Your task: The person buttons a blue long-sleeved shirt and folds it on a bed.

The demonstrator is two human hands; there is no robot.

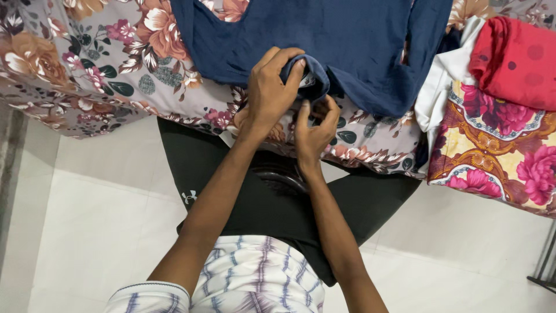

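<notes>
The left hand (271,93) has its grip closed over a bunched fold of the navy shirt (347,40), while the right hand (315,130) pinches the same hem from below, so the cloth stays gathered. The shirt lies spread at the near edge of the bed (87,75), beside folded clothes (504,104) at its right edge.

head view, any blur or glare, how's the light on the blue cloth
Head view: soft, even light, no glare; blue cloth sharp, folds clear; left hand and right hand crisp, no motion blur; only faint shadow on the floor.
</notes>
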